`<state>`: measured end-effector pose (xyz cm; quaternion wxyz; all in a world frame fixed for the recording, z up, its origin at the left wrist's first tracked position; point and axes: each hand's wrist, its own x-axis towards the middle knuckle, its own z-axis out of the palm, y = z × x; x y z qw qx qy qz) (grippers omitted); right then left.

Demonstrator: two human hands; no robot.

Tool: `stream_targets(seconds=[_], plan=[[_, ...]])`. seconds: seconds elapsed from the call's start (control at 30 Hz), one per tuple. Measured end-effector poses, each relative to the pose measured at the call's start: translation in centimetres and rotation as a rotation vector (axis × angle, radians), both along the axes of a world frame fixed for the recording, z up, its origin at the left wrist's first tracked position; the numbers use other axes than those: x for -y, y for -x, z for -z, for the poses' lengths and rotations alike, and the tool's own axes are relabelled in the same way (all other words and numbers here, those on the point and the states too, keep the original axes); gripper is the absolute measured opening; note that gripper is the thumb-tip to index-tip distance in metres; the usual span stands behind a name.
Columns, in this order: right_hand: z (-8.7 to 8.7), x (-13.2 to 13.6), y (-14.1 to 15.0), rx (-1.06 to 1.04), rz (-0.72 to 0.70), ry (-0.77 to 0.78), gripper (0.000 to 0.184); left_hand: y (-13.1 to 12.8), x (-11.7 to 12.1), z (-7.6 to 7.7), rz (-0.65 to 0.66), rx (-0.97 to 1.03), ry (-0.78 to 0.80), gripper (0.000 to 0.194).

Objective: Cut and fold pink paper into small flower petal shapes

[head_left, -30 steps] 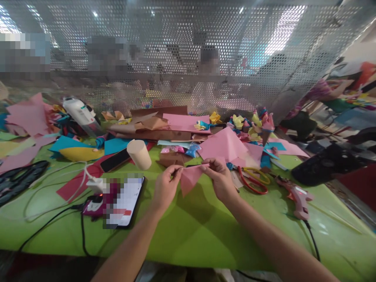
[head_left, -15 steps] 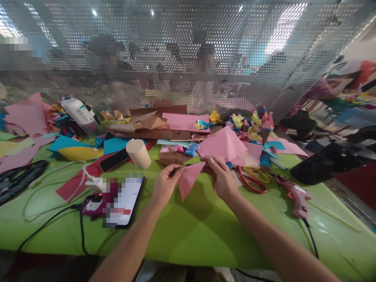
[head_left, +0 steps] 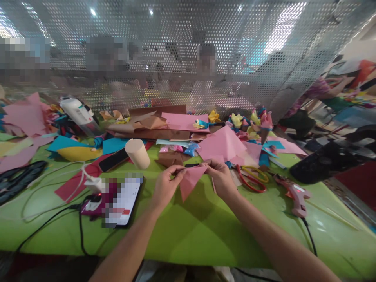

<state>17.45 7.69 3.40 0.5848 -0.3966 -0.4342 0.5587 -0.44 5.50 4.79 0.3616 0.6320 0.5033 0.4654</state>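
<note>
Light is moderate and fairly even around the left hand [head_left: 169,184] and right hand [head_left: 221,178]. Small lights [head_left: 93,11] and a bright streak [head_left: 283,29] glare through the panel [head_left: 176,88] beyond both hands, which looks grey and hazy. Soft shadows fall on the table [head_left: 173,239] below the hands; pale glare marks it right of the right hand. Wide-angle stretch bends the outer edges. Far right of the right hand, the background blurs. Blocky pixelation covers part of the phone [head_left: 134,196] left of the left hand.
</note>
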Motion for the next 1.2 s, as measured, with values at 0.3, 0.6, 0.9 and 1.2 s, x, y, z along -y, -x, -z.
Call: stream_targets(seconds=[0.3, 0.6, 0.9, 1.2], plan=[[1.0, -0.2, -0.2, 0.074, -0.038, -0.057, 0.012, 0.1, -0.1, 0.2, 0.024, 0.043, 0.094, 0.031], [0.7, 0.4, 0.5, 0.134, -0.063, -0.081, 0.014, 0.0, -0.1, 0.5, -0.003, 0.054, 0.107, 0.027], [-0.1, 0.5, -0.4, 0.225, -0.141, -0.056, 0.042, 0.0, 0.1, 0.4, -0.021, 0.026, 0.059, 0.022], [0.2, 0.3, -0.2, 0.295, -0.140, -0.026, 0.029, -0.2, 0.3, 0.5, -0.025, -0.007, -0.020, 0.017]])
